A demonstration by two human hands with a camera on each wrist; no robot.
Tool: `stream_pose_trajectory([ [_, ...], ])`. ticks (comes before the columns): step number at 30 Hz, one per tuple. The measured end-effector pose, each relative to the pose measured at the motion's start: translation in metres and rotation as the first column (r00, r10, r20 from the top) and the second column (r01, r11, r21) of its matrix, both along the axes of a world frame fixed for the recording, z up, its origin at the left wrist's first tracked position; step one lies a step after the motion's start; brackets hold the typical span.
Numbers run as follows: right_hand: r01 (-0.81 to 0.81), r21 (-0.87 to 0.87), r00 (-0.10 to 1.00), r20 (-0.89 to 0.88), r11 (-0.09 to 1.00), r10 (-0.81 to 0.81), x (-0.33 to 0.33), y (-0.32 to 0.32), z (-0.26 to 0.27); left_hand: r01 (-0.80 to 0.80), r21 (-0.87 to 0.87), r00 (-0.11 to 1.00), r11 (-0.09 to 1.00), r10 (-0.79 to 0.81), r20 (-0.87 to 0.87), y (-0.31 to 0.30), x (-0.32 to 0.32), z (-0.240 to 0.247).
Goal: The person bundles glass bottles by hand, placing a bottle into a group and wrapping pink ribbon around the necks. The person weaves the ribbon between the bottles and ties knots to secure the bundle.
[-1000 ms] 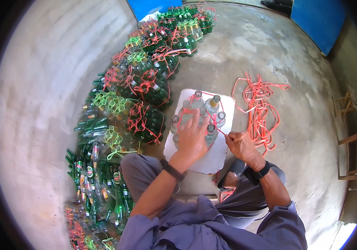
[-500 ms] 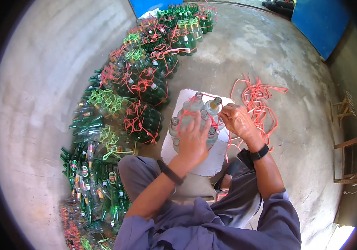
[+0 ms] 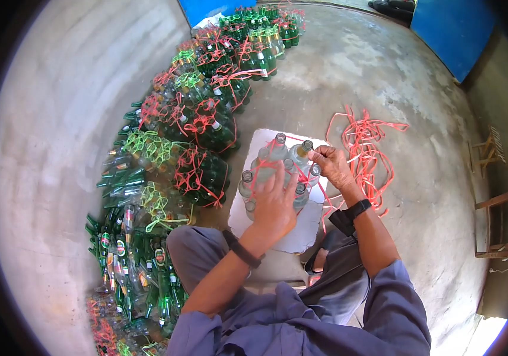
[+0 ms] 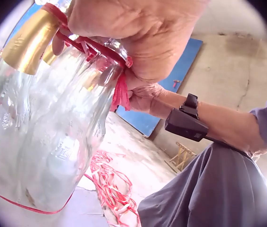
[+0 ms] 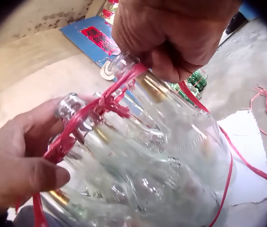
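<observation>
two hands at clear bottles (image 3: 278,144), left hand (image 3: 274,202) flat on top, right hand (image 3: 331,166) pinching red string (image 5: 100,105) (taut)

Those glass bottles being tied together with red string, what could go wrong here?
The right hand pinches the red string taut round the clear bottles; if it slips or snaps, they could topple off the white board. Glass pressed on glass under the left hand might chip and cut fingers.
</observation>
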State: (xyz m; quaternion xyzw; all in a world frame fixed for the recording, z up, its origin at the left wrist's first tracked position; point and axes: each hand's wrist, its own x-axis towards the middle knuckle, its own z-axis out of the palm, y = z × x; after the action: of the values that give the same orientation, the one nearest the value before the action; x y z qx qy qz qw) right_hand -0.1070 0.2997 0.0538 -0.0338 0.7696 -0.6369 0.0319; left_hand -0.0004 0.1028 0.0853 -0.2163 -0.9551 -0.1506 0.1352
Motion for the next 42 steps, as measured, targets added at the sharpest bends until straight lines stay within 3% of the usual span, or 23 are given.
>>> stream_pose_trajectory([
  [2,-0.013,0.049,1.000,0.027,0.999,0.011,0.005,0.004,-0.004,-0.003,0.009,1.000,1.000,0.004,-0.012,0.000,0.001,0.001],
  [4,0.036,-0.184,0.994,0.112,0.982,-0.016,0.010,0.002,-0.012,-0.003,0.023,1.000,1.000,0.003,0.008,0.000,0.001,0.004],
  [9,0.003,-0.305,0.989,0.144,0.952,0.043,0.018,0.004,-0.017,0.017,0.046,1.000,0.999,-0.018,0.010,-0.003,0.001,0.003],
  [12,-0.024,-0.173,0.996,0.076,0.985,0.038,0.022,0.005,-0.020,0.049,0.138,0.999,0.989,-0.051,0.013,-0.005,0.004,0.007],
  [16,-0.031,-0.263,0.994,0.090,0.964,0.056,0.017,0.004,-0.028,0.149,0.269,0.988,0.951,-0.135,-0.070,-0.012,0.030,0.018],
  [20,-0.028,-0.173,0.995,0.092,0.984,0.045,0.021,0.003,-0.021,0.128,0.415,0.989,0.901,-0.147,0.014,-0.038,0.074,0.015],
  [22,-0.021,-0.153,0.995,0.090,0.988,0.035,0.021,0.003,-0.019,-0.108,0.522,0.993,0.846,0.067,0.095,-0.055,0.094,0.008],
  [23,-0.035,-0.162,0.993,0.109,0.986,0.053,0.021,0.005,-0.018,-0.110,0.521,0.993,0.846,0.068,0.099,-0.061,0.099,0.000],
  [25,-0.054,-0.171,0.988,0.132,0.984,0.077,0.021,0.006,-0.018,-0.439,0.633,0.888,0.638,0.200,0.415,-0.070,0.102,-0.021],
  [27,-0.067,-0.354,0.969,0.198,0.933,0.145,0.021,0.008,-0.018,-0.462,0.648,0.870,0.605,0.167,0.464,-0.073,0.097,-0.034],
  [30,-0.113,-0.474,0.956,0.188,0.873,0.226,0.024,0.016,-0.021,-0.501,0.638,0.840,0.585,0.150,0.522,-0.067,0.087,-0.049],
  [31,-0.107,-0.472,0.957,0.191,0.875,0.220,0.024,0.018,-0.025,-0.521,0.613,0.828,0.595,0.176,0.533,-0.064,0.085,-0.052],
  [34,-0.297,-0.175,0.950,-0.156,0.939,0.272,0.028,0.017,-0.024,-0.427,0.614,0.885,0.664,0.166,0.436,-0.061,0.081,-0.058],
  [35,-0.135,-0.498,0.946,0.192,0.857,0.261,0.031,0.019,-0.020,-0.429,0.612,0.882,0.664,0.163,0.442,-0.059,0.082,-0.060],
  [36,-0.130,-0.497,0.946,0.198,0.858,0.258,0.032,0.021,-0.014,-0.427,0.658,0.886,0.621,0.144,0.440,-0.056,0.083,-0.061],
  [38,-0.215,-0.209,0.951,0.179,0.954,0.253,0.032,0.023,-0.008,-0.425,0.700,0.890,0.574,0.125,0.438,-0.054,0.082,-0.063],
  [40,-0.241,-0.158,0.955,0.140,0.958,0.263,0.032,0.021,0.000,-0.568,0.649,0.783,0.506,0.090,0.616,-0.061,0.080,-0.065],
  [41,-0.254,-0.077,0.954,0.143,0.964,0.263,0.033,0.022,0.005,-0.574,0.645,0.779,0.505,0.094,0.620,-0.067,0.077,-0.071],
  [42,-0.266,0.005,0.954,0.144,0.964,0.262,0.033,0.021,0.010,-0.514,0.627,0.820,0.586,0.121,0.559,-0.074,0.071,-0.081],
])
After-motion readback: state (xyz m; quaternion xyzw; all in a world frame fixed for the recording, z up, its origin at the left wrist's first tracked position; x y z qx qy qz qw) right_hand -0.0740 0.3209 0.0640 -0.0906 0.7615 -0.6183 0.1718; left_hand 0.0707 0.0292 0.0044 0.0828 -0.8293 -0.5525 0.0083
